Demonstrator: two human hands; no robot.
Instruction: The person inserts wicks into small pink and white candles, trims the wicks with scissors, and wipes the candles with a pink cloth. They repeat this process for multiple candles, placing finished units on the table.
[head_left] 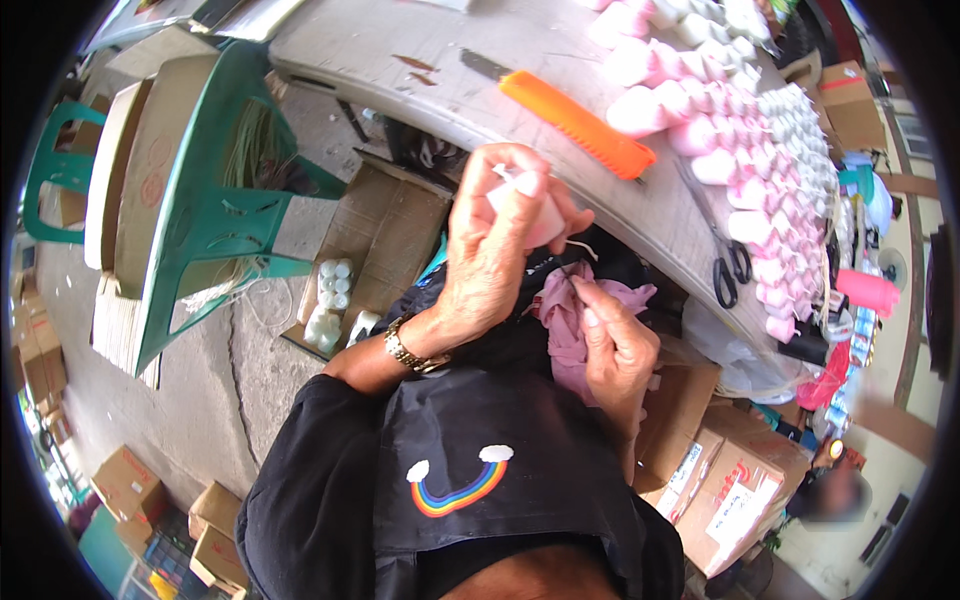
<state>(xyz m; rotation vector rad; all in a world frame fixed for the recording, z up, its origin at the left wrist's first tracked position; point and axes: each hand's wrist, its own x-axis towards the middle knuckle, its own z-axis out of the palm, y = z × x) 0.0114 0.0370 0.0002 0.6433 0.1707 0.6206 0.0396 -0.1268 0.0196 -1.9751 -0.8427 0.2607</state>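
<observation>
My left hand [490, 235] is closed around a pale pink candle [546, 222], holding it up near the table's front edge. A whitish wick shows at the candle's top, and another pale strand hangs out below. Lower and to the right, my right hand [618, 350] has its fingers drawn together on a crumpled pink cloth [568, 335]. The cloth hangs over my dark lap, apart from the candle. Whether the right fingertips also pinch something thin cannot be made out.
On the table [400, 40] lie an orange-handled saw [580, 125], black-handled scissors [728, 270] and rows of pink and white candles [715, 130]. A green plastic chair [225, 220] stands left. An open carton [385, 220] holds white pieces; more cardboard boxes [725, 480] sit right.
</observation>
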